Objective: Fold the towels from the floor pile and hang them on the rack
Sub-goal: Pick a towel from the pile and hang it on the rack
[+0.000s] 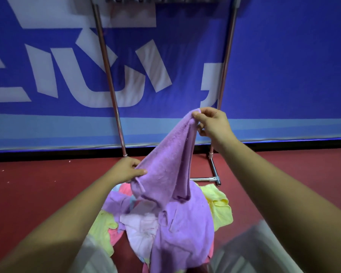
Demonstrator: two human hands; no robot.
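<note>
Pinching purple towel | right hand high | left hand low

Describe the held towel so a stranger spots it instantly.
Below the metal rack by the blue banner, a towel pile lies on the red floor. The purple towel rises from it, left hand and right hand pinching it; the others lie crumpled.
</note>
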